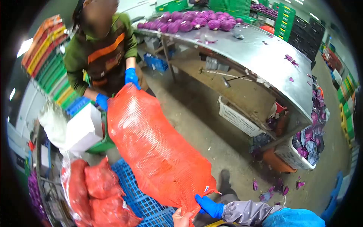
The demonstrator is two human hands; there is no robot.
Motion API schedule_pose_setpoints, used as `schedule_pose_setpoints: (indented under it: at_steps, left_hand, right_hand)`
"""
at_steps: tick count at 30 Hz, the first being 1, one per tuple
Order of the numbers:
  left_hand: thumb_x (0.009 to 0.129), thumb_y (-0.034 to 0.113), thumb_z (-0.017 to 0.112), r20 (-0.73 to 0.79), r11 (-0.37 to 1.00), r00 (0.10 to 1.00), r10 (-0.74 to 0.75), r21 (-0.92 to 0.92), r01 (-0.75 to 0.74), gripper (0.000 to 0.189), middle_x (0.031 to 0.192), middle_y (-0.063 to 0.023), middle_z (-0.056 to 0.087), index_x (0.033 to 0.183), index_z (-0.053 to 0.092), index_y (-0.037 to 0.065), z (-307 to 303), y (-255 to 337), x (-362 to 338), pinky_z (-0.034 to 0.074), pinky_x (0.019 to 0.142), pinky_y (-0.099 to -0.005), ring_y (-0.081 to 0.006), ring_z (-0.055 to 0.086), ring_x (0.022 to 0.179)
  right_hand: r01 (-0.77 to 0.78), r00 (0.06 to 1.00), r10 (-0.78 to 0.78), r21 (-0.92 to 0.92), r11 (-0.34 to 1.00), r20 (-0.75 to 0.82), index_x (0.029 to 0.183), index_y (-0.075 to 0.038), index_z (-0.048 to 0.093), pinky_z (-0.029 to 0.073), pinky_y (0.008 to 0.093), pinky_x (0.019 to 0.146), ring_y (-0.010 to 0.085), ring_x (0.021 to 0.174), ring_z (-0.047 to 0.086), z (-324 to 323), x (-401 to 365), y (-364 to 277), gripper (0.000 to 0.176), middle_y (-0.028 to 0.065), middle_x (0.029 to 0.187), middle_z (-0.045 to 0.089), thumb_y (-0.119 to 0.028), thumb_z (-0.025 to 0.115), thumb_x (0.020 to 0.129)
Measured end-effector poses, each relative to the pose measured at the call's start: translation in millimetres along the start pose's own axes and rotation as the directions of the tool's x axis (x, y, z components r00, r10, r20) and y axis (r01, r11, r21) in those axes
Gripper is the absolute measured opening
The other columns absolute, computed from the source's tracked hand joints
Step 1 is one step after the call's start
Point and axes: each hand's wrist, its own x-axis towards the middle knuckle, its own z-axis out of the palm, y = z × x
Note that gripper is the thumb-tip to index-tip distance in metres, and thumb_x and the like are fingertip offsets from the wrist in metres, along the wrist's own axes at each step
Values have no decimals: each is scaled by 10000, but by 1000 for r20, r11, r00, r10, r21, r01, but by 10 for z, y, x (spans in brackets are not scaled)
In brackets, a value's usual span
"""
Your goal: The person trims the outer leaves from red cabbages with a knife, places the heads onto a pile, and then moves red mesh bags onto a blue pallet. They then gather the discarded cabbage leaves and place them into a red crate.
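A large, full red mesh sack (pixel 159 147) stretches between me and a co-worker (pixel 102 49), held off the floor. My left hand (pixel 182 218), ungloved and at the bottom edge of the view, is closed on the gathered near end of the sack. Beside it, my right hand (pixel 210 207) in a blue glove grips the same end near its corner. At the far end, the co-worker's two blue-gloved hands hold the sack's upper corners. What fills the sack cannot be made out through the mesh.
Filled red sacks (pixel 104 189) lie left of a blue plastic pallet (pixel 138 196). A metal table (pixel 261 49) on the right carries purple cabbages (pixel 189 20). A white basket (pixel 295 153) of cabbage leaves stands at its end; leaf scraps (pixel 278 187) litter the floor. Stacked crates (pixel 53 68) rise behind the co-worker.
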Motion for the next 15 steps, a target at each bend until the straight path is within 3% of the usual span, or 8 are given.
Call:
schedule_pose_setpoints:
  at_steps: [2, 5, 6, 8, 11, 12, 14, 15]
  left_hand:
    - [793, 66, 483, -9, 994, 999, 50, 97, -49, 115, 672, -91, 599, 898, 530, 70, 417, 213, -66, 234, 230, -255, -99, 318, 270]
    - [801, 69, 477, -75, 996, 996, 55, 70, -50, 111, 670, -94, 607, 904, 517, 77, 1257, 663, -206, 217, 219, -239, -76, 310, 268]
    - [801, 76, 488, -29, 988, 999, 32, 150, -27, 103, 704, -116, 615, 899, 520, 69, 1439, 769, -250, 288, 262, -281, -129, 383, 312]
    - [801, 82, 499, 23, 973, 999, 30, 227, -35, 98, 738, -138, 623, 894, 523, 60, 1920, 948, -256, 359, 306, -322, -183, 456, 356]
    - [753, -5, 524, 92, 936, 992, 84, 335, -110, 203, 740, -51, 607, 945, 590, -13, 2523, 1168, -427, 389, 439, -227, -93, 499, 511]
    - [754, -6, 523, 141, 929, 985, 95, 344, -139, 197, 740, -46, 598, 939, 589, -8, 2714, 1269, -504, 383, 440, -230, -97, 493, 512]
    - [761, 4, 530, 253, 915, 954, 163, 323, -242, 189, 752, -38, 596, 941, 589, 0, 3131, 1542, -728, 378, 458, -223, -86, 489, 522]
    - [765, 17, 539, 290, 910, 943, 165, 324, -258, 191, 758, -29, 595, 949, 589, 7, 3293, 1669, -805, 377, 467, -221, -79, 491, 533]
  right_hand:
    - [218, 971, -222, 55, 974, 88, 716, -136, 541, 298, 247, 458, 87, 488, 387, -192, -172, -361, 472, -9, 577, 480, -511, 353, 932]
    - [32, 991, -50, 146, 989, 121, 738, -146, 532, 308, 241, 468, 73, 508, 399, -612, -331, -912, 420, -22, 587, 467, -495, 395, 927]
    - [25, 990, -45, 154, 988, 131, 738, -146, 532, 308, 241, 468, 73, 508, 399, -757, -393, -994, 420, -22, 587, 467, -495, 395, 927]
    - [97, 975, -141, 236, 967, 174, 743, -152, 518, 329, 245, 477, 71, 522, 413, -980, -611, -1522, 390, -24, 592, 461, -491, 434, 917]
    - [95, 989, -111, 149, 984, 102, 712, -153, 522, 348, 254, 487, 79, 537, 423, -1435, -985, -1923, 421, -11, 604, 480, -515, 437, 909]
    - [219, 963, -234, 115, 969, 136, 735, -151, 524, 342, 256, 486, 87, 528, 413, -1552, -1183, -2113, 434, -12, 591, 454, -536, 423, 906]
    - [366, 928, -371, 108, 924, 30, 907, -149, 554, 345, 251, 536, 75, 608, 404, -1671, -1536, -2523, 422, -16, 714, 481, -540, 396, 915]
    - [318, 946, -319, 18, 948, 63, 1047, -165, 556, 357, 233, 578, 65, 675, 408, -1812, -1711, -2737, 400, -36, 819, 509, -517, 417, 916]
